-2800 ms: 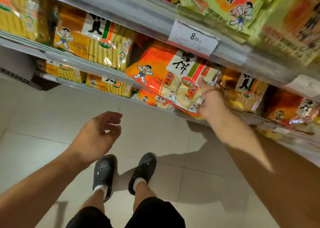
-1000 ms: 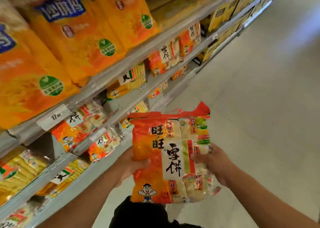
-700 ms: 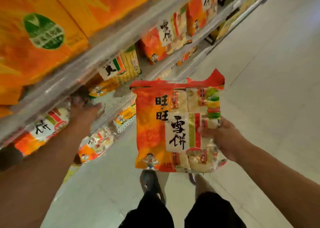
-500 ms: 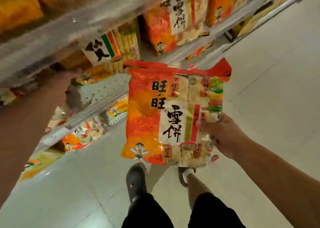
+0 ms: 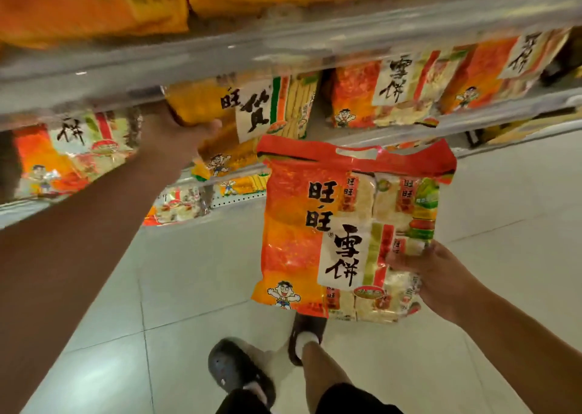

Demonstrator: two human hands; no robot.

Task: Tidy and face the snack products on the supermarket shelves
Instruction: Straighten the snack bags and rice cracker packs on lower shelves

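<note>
My right hand (image 5: pixel 437 278) grips the lower right edge of an orange and red rice cracker bag (image 5: pixel 318 224) and holds it upright in front of the shelves, above the floor. My left hand (image 5: pixel 176 133) reaches into the middle shelf and grips the left side of a yellow-orange cracker bag (image 5: pixel 248 111) that leans there. Its fingers go behind that bag and are hidden. Matching orange bags (image 5: pixel 390 92) stand to the right on the same shelf.
A grey shelf edge (image 5: pixel 283 45) runs across the top with large orange bags (image 5: pixel 94 4) above it. More cracker bags (image 5: pixel 69 155) sit at the left and on the lower shelf (image 5: pixel 179 205). Below are pale floor tiles and my feet in dark clogs (image 5: pixel 239 372).
My left hand has let go of the orange bag, reached into the shelf and taken hold of the yellow-orange bag. My right hand keeps the orange bag upright.
</note>
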